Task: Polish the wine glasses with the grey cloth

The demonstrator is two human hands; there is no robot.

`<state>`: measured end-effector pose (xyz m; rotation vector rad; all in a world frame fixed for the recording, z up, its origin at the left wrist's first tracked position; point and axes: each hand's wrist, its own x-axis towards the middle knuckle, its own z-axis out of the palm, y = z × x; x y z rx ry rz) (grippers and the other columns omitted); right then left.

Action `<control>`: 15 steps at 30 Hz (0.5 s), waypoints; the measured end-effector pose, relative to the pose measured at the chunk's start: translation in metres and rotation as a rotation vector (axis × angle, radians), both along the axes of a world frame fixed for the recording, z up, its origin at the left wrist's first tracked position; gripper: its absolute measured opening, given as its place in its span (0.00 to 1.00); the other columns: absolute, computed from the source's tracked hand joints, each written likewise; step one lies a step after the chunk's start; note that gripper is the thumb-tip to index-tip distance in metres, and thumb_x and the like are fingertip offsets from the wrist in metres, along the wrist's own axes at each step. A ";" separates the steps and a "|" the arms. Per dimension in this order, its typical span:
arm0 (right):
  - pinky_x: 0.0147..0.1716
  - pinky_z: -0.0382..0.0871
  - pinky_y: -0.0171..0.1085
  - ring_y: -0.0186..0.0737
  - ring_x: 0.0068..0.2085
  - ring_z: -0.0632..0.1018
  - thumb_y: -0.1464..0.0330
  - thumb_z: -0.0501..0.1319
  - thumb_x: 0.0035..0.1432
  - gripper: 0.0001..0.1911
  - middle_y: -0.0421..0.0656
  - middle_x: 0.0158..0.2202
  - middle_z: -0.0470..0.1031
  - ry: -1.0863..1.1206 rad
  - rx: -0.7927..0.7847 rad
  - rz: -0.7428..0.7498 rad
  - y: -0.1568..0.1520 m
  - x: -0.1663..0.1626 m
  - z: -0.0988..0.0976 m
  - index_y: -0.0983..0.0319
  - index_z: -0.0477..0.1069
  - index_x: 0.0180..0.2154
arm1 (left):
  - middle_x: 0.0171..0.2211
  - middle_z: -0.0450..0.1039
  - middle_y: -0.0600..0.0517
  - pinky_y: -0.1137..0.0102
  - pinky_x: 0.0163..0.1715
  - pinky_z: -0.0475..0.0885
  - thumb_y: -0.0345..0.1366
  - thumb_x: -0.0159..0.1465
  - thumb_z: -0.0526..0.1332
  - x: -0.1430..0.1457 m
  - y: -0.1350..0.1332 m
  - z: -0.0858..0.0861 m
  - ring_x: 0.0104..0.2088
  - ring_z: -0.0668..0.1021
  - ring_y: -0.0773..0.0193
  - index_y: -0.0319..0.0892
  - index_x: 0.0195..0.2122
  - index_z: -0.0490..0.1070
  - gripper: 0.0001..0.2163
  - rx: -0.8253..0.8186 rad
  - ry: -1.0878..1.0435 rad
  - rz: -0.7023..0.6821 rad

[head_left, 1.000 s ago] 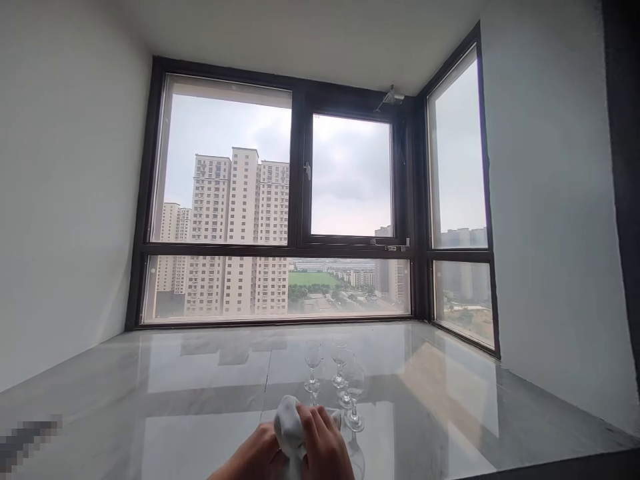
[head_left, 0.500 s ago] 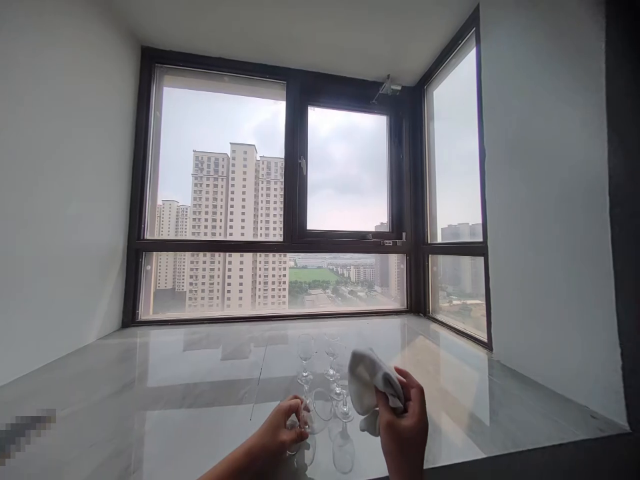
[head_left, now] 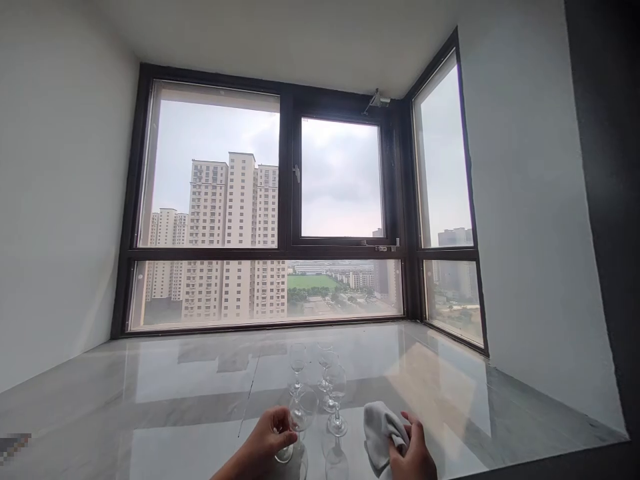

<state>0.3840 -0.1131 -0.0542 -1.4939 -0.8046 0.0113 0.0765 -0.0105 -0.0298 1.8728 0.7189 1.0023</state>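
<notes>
My left hand (head_left: 274, 433) is closed around the stem of a clear wine glass (head_left: 303, 408). That glass leans, its bowl up to the right and its foot below my fingers. My right hand (head_left: 413, 448) grips a crumpled white cloth (head_left: 381, 430), held apart from the glasses. Between my hands stands an upright wine glass (head_left: 337, 393) on the shiny grey sill. Behind it are another stemmed glass (head_left: 325, 363) and, farther left, one more glass (head_left: 297, 367). The glasses partly overlap.
The glossy stone sill (head_left: 180, 400) reflects the window. A dark-framed window (head_left: 285, 253) closes off the back, with a side pane at the right. White walls (head_left: 525, 220) flank both sides. The sill's front edge (head_left: 545, 457) runs along the lower right.
My right hand and the cloth have moved lower, away from the glasses. My left hand, still on its glass, has shifted slightly left and down. The view has tilted a little.
</notes>
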 end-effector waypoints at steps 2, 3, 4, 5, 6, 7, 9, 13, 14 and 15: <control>0.39 0.74 0.47 0.59 0.41 0.83 0.52 0.53 0.53 0.25 0.51 0.39 0.81 -0.077 0.006 0.005 0.000 -0.005 -0.003 0.57 0.67 0.49 | 0.24 0.63 0.56 0.67 0.34 0.61 0.67 0.45 0.72 0.001 -0.004 0.001 0.28 0.66 0.66 0.42 0.27 0.70 0.31 -0.020 -0.018 0.009; 0.40 0.74 0.47 0.58 0.42 0.83 0.53 0.53 0.53 0.24 0.51 0.40 0.81 -0.104 0.006 0.003 -0.001 -0.008 -0.003 0.57 0.67 0.49 | 0.24 0.64 0.55 0.66 0.34 0.62 0.67 0.45 0.73 0.002 -0.005 0.001 0.29 0.67 0.65 0.42 0.27 0.70 0.31 -0.039 -0.028 0.018; 0.42 0.74 0.46 0.58 0.44 0.83 0.55 0.53 0.54 0.23 0.50 0.41 0.82 -0.125 0.000 -0.001 -0.002 -0.009 -0.003 0.56 0.67 0.49 | 0.25 0.65 0.54 0.66 0.35 0.63 0.67 0.44 0.74 0.002 -0.007 0.002 0.30 0.68 0.64 0.42 0.27 0.71 0.31 -0.062 -0.035 0.027; 0.43 0.74 0.46 0.57 0.46 0.83 0.56 0.53 0.54 0.23 0.50 0.41 0.82 -0.142 -0.013 -0.006 -0.003 -0.011 -0.003 0.56 0.67 0.50 | 0.26 0.66 0.54 0.65 0.36 0.64 0.67 0.43 0.74 0.003 -0.008 0.003 0.30 0.70 0.63 0.42 0.28 0.72 0.31 -0.085 -0.038 0.034; 0.44 0.74 0.46 0.56 0.46 0.83 0.57 0.53 0.54 0.23 0.50 0.42 0.82 -0.154 -0.031 -0.009 -0.004 -0.012 -0.003 0.56 0.67 0.50 | 0.27 0.67 0.53 0.65 0.37 0.65 0.68 0.42 0.74 0.004 -0.009 0.005 0.31 0.70 0.63 0.42 0.29 0.73 0.32 -0.102 -0.036 0.040; 0.44 0.74 0.46 0.55 0.47 0.83 0.59 0.52 0.54 0.23 0.50 0.43 0.82 -0.160 -0.050 -0.010 -0.005 -0.013 -0.003 0.56 0.67 0.51 | 0.27 0.68 0.52 0.64 0.37 0.65 0.68 0.42 0.73 0.004 -0.010 0.007 0.31 0.71 0.62 0.42 0.30 0.75 0.32 -0.107 -0.026 0.048; 0.44 0.74 0.45 0.54 0.48 0.83 0.59 0.52 0.54 0.23 0.50 0.44 0.82 -0.157 -0.076 -0.005 -0.007 -0.014 -0.001 0.56 0.67 0.51 | 0.29 0.69 0.51 0.63 0.38 0.66 0.67 0.43 0.73 0.005 -0.012 0.011 0.31 0.70 0.63 0.41 0.30 0.77 0.32 -0.080 0.014 0.063; 0.44 0.74 0.43 0.52 0.50 0.82 0.60 0.51 0.55 0.24 0.50 0.47 0.81 -0.140 -0.102 0.018 -0.011 -0.016 0.002 0.56 0.68 0.52 | 0.35 0.73 0.48 0.62 0.41 0.70 0.61 0.50 0.72 0.005 -0.016 0.021 0.35 0.73 0.60 0.40 0.31 0.82 0.25 0.024 0.090 0.102; 0.45 0.74 0.44 0.53 0.50 0.82 0.61 0.51 0.54 0.24 0.50 0.47 0.81 -0.141 -0.106 0.021 -0.011 -0.016 0.002 0.56 0.68 0.52 | 0.37 0.74 0.46 0.61 0.44 0.71 0.59 0.52 0.72 0.004 -0.016 0.022 0.37 0.74 0.58 0.40 0.32 0.82 0.24 0.048 0.106 0.109; 0.45 0.74 0.45 0.53 0.51 0.82 0.61 0.51 0.54 0.24 0.51 0.47 0.81 -0.143 -0.106 0.022 -0.011 -0.016 0.002 0.56 0.67 0.53 | 0.39 0.75 0.45 0.60 0.47 0.71 0.58 0.53 0.71 0.003 -0.015 0.022 0.40 0.75 0.56 0.40 0.34 0.83 0.23 0.072 0.124 0.118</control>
